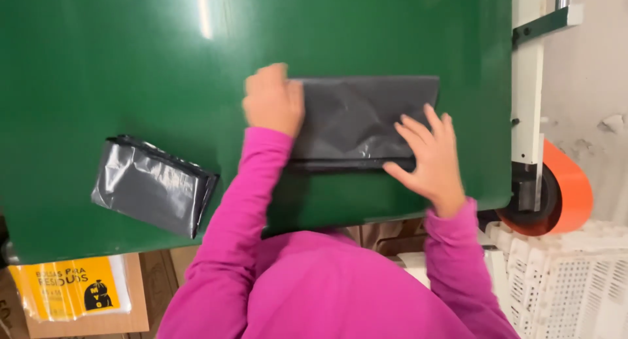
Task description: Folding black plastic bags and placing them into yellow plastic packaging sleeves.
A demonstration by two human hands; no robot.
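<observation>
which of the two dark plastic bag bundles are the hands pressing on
The flat folded bag at the table's centre, under both hands; the thicker stack lies untouched to the left.

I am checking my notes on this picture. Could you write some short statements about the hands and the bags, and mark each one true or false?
1. Both hands rest on the flat grey bag. True.
2. The left hand holds the folded stack of bags. False: the stack lies apart, untouched, nearer the table's left end.
3. The table is green. True.
4. The right hand is a closed fist. False: its fingers are spread.
5. The orange roll lies on the table. False: it sits beside the table's right edge.
</observation>
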